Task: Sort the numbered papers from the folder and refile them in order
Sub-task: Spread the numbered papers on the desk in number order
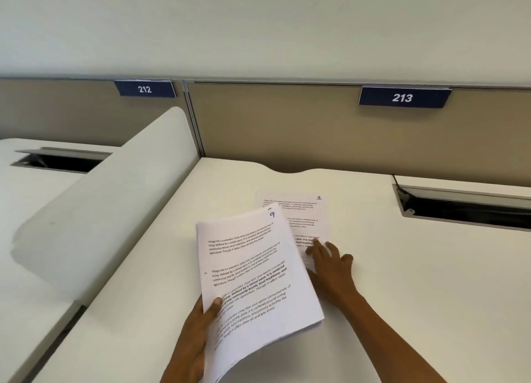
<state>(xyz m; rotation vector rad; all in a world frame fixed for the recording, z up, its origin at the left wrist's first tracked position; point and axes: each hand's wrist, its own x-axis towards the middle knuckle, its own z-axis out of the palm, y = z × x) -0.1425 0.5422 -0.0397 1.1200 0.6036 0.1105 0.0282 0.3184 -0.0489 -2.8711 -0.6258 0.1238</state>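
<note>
White paper stack (253,270) marked 9 is gripped by the left hand (198,331); right hand (330,263) fingers lie flat, released, on sheet 1 (304,213) at frame centre.

One paper stack (253,270), one loose sheet (304,210), two hands (198,333).

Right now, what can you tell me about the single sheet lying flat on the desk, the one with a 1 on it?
The sheet is white printer paper with short blocks of black type, some bold, and a handwritten 1 in its top right corner. It lies flat on the white desk, a little askew. The right hand rests its fingertips on its lower part, and the held stack, topped by page 9, hides its lower left.
</note>
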